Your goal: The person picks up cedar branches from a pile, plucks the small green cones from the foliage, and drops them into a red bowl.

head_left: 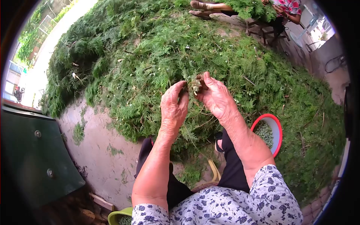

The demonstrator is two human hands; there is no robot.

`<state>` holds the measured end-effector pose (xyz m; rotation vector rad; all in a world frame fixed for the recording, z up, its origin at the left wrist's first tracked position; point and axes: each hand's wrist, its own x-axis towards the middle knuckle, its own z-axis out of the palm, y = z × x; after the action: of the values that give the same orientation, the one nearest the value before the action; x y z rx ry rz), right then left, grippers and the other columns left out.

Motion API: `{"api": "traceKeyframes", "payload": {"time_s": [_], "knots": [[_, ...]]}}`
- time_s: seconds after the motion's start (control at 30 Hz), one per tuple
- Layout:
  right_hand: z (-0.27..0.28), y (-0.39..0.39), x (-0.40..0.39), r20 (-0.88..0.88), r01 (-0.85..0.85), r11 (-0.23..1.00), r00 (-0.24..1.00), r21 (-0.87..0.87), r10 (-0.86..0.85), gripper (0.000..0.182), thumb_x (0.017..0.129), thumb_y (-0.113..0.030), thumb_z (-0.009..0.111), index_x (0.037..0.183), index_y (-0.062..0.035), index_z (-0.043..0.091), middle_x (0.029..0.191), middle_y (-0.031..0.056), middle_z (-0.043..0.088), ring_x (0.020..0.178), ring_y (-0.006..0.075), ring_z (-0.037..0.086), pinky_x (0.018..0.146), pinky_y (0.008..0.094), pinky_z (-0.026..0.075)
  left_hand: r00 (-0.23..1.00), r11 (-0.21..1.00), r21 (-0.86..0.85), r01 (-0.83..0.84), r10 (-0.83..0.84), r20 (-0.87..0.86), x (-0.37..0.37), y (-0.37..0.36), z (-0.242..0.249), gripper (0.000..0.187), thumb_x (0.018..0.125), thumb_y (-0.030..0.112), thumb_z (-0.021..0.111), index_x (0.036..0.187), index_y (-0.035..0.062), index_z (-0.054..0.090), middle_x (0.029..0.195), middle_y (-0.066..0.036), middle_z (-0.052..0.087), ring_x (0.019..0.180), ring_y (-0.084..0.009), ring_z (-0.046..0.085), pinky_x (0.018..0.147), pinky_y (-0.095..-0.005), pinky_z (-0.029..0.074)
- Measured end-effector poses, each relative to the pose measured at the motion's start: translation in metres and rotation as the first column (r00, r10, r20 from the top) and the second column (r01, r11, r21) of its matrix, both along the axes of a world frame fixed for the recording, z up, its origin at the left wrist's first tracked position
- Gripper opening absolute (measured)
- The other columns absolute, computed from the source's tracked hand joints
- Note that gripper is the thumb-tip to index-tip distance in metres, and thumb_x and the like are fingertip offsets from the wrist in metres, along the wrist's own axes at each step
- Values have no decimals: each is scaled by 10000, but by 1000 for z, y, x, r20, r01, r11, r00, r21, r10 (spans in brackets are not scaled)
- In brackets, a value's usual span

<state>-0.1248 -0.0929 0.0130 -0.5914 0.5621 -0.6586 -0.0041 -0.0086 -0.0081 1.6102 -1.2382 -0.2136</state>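
In the head view, my left hand (pixel 174 107) and my right hand (pixel 216 98) are raised close together over the heap of cut evergreen branches (pixel 150 60). Between them is a small cluster of pale green seed cones (pixel 195 87), against the curled fingers of my right hand, whose thumb points up. My left hand is closed with thumb and fingers near each other, at a feathery evergreen sprig (pixel 184 75); its fingertips are partly hidden. Below my right forearm, a red-rimmed basin (pixel 280 132) holds many pale green cones (pixel 264 133).
A yellow-green basin (pixel 114 216) with more cones stands at the lower left. Beside it is a dark green panel (pixel 41 157). Another person (pixel 288 9) sits at the upper right with branches in the lap, by a wooden stool (pixel 268 32). Loose sprigs litter the concrete floor (pixel 95 150).
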Motion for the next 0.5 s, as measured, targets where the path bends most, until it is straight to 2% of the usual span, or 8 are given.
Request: {"api": "traceKeyframes", "payload": {"time_s": [0.07,0.1,0.23,0.33,0.4,0.43,0.47,0.5], "knots": [[6,-2,-2,2,-27,999,1000,-29,27,277,886,-269,524,1016,-25,539,919,66,598,831,175,585,730,324,497,936,994,75,78,-47,-348,1,2,4,236,785,28,538,1014,30,593,807,-88,617,690,-158,567,644,-272,437],[6,-4,-3,-10,-38,998,999,-58,37,278,887,-259,523,1026,-19,538,932,75,600,824,180,592,720,319,504,815,986,88,139,-63,-576,0,2,12,217,820,47,512,1012,24,610,733,-33,606,631,-91,514,594,-231,414],[5,-10,-8,-90,-46,984,995,-174,30,214,878,-143,530,1032,5,540,956,81,605,806,180,603,676,302,513,530,989,-14,150,-92,-843,0,-3,11,132,857,121,532,836,9,598,696,2,574,620,-68,484,596,-215,384],[10,-11,-11,-183,-29,965,983,-261,-20,168,858,-51,520,1004,16,570,933,64,610,807,160,600,692,274,498,445,987,-84,135,-136,-885,0,-4,9,102,854,92,547,887,0,577,806,-34,595,676,-106,534,637,-259,444],[12,-16,-13,-355,-20,800,902,-600,-244,149,853,-38,521,965,6,609,926,51,614,815,157,599,742,255,468,429,981,-107,165,-169,-888,3,-5,5,98,859,87,548,912,12,581,839,-41,601,689,-122,550,644,-279,453],[16,-20,-17,-484,-140,684,805,-716,-343,141,842,-33,533,938,-12,633,902,31,614,818,149,591,785,243,439,380,978,-133,159,-186,-906,2,-5,5,96,859,80,546,917,13,582,849,-43,604,699,-133,559,650,-286,456],[12,-24,-19,-484,-138,685,804,-716,-344,141,842,-33,533,938,-12,633,902,31,614,818,149,591,785,243,439,331,975,-160,153,-203,-922,1,-5,5,95,860,74,544,922,14,583,858,-46,607,708,-144,567,657,-292,458],[8,-28,-19,-376,-167,381,722,-909,-581,130,810,-21,564,914,-31,641,858,44,618,755,158,596,735,250,455,330,975,-159,155,-203,-922,0,-5,6,95,860,74,544,922,14,583,858,-46,607,708,-144,567,657,-292,458]]}}
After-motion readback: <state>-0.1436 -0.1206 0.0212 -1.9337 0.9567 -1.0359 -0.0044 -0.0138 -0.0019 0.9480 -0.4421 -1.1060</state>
